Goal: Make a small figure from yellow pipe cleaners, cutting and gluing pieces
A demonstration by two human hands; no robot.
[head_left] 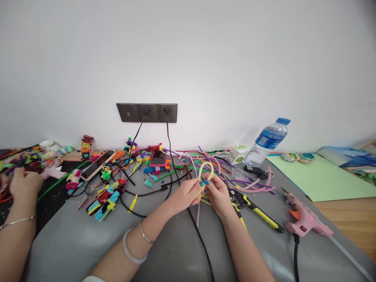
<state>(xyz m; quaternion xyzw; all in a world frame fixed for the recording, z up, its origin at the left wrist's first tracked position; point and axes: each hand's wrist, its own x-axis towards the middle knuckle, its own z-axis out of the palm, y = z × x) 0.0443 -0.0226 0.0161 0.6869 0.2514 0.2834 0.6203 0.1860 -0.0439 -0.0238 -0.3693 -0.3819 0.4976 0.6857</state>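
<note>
A pale yellow pipe cleaner (206, 163) is bent into a loop above my fingertips. My left hand (189, 192) pinches it from the left, and my right hand (216, 191) pinches it from the right, the thumbs nearly touching. Where the strand crosses between the fingers is hidden. Just behind lie loose pink and purple pipe cleaners (192, 158). Yellow-and-black pliers (261, 214) rest to the right of my right hand, partly behind the wrist.
A pink glue gun (307, 219) lies at right, near green paper (331, 176). A water bottle (266, 143) leans against the wall. Black cables (201, 239) cross the grey table. Pipe-cleaner figures (107, 197) and phones (98, 164) lie left, by another person's hand (25, 184).
</note>
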